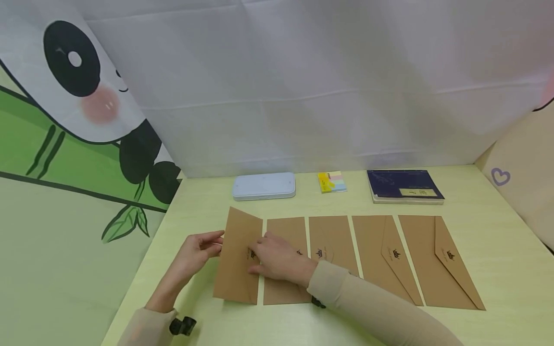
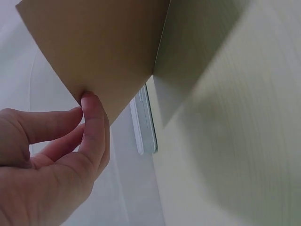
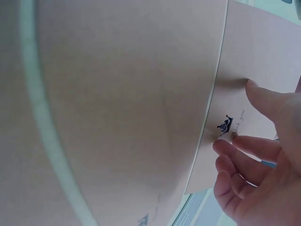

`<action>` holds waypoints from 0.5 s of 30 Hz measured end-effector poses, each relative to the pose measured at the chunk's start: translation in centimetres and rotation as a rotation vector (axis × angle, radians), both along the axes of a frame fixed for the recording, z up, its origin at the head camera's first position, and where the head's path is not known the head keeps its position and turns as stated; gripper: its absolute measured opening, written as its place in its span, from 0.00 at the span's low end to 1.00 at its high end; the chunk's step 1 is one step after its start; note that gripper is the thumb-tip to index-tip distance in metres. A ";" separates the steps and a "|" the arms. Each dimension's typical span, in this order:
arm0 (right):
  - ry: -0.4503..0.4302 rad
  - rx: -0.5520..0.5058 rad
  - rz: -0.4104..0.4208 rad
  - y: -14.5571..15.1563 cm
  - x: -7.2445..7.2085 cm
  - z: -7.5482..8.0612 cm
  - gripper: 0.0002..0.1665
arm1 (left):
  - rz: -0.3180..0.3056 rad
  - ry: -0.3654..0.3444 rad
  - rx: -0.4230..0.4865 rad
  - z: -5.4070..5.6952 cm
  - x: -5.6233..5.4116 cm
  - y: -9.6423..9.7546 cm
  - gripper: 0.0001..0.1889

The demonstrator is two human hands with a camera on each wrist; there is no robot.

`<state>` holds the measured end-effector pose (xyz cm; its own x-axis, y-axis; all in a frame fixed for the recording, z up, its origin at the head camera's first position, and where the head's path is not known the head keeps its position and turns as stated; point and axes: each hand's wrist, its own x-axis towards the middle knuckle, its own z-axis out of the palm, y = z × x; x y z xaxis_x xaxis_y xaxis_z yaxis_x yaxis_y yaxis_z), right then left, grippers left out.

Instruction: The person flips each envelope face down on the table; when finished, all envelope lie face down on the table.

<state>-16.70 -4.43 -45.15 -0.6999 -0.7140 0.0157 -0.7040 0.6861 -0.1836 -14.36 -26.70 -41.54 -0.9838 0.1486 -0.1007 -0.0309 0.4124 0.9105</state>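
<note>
Five brown paper envelopes stand in a row, several printed with a small dark crown. The leftmost envelope (image 1: 238,259) has its left side raised from the table, and its back shows in the left wrist view. My left hand (image 1: 196,254) is at that raised edge, its fingertips (image 2: 87,100) touching the back of the paper near a corner. My right hand (image 1: 279,257) reaches across the second envelope (image 1: 285,230). Its thumb and index fingertip rest against the leftmost envelope's face, either side of the crown (image 3: 225,125), while its other fingers bend in loosely.
A pale blue flat case (image 1: 264,186), a colourful sticky-note pad (image 1: 332,182) and a dark blue book (image 1: 404,185) lie along the table's back. The other envelopes, including the rightmost envelope (image 1: 421,259), lie flat with narrow gaps. A white cloth (image 1: 303,96) hangs behind.
</note>
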 end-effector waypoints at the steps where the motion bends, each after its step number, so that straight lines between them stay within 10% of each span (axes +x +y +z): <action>1: -0.001 -0.007 0.004 0.0 0.1 0.1 0.33 | -0.007 -0.002 0.016 -0.1 0.0 0.0 0.21; 15: -0.119 -0.203 0.000 0.3 0.6 0.5 0.40 | -0.134 -0.180 0.290 -2.0 -0.5 0.3 0.20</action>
<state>-16.09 -4.16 -44.67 -0.7055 -0.7046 0.0759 -0.6690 0.6268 -0.3996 -14.83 -26.45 -43.55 -0.9241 0.3224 -0.2051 -0.1645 0.1486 0.9751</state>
